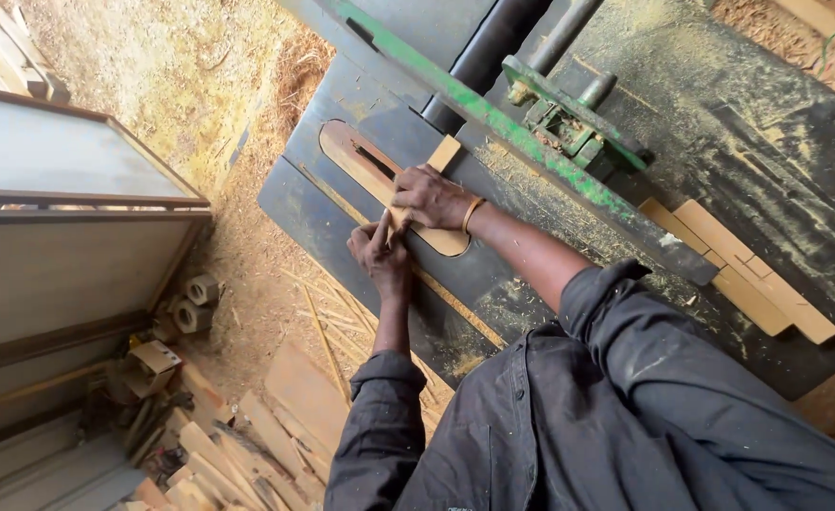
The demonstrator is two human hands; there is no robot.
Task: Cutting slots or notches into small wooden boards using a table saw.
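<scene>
A short tan wooden strip (445,151) lies on the dark table of a saw bench (323,208), over the oval wooden insert plate (351,147) with its blade slot. My right hand (432,197), with a band at the wrist, presses down on the strip's near end. My left hand (380,254) sits just behind it, fingers curled and the index finger stretched onto the same strip. The green fence rail (493,123) runs alongside the strip's far end.
Several flat wooden pieces (739,270) lie beyond the fence on the dusty table. Offcuts and planks (266,435) are piled on the sawdust floor at lower left. A large grey panel structure (58,246) stands at the left. Small cylindrical parts (195,303) lie by its foot.
</scene>
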